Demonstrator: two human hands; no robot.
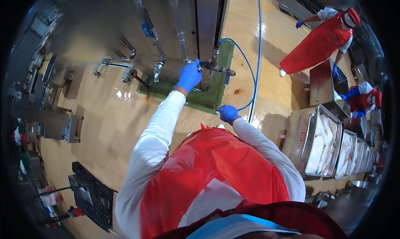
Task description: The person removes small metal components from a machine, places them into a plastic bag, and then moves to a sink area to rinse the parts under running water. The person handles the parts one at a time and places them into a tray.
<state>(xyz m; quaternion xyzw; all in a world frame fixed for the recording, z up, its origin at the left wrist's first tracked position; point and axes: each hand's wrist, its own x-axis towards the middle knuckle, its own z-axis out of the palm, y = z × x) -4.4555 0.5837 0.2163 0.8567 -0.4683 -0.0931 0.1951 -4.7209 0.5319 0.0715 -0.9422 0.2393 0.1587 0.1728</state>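
My left hand (190,77), in a blue glove, reaches out to the pipework at the foot of a steel column. Its fingers are closed at a metal pipe valve (205,65), and the exact part gripped is partly hidden by the glove. Lower and to the right, my right hand (228,114), also blue-gloved, is wrapped round the end of a thin blue hose (253,81). From there the hose loops up to the pipe fitting (215,51) beside the column. A short tip pokes out left of my right fist.
Pipes (180,34) descend beside the steel column (207,20) to a green floor base (166,90). Metal tubs (301,132) of pale contents line the right. Two co-workers in red aprons (312,43) stand beyond. A black plastic crate (93,199) lies lower left; a wheeled frame (114,63) stands upper left.
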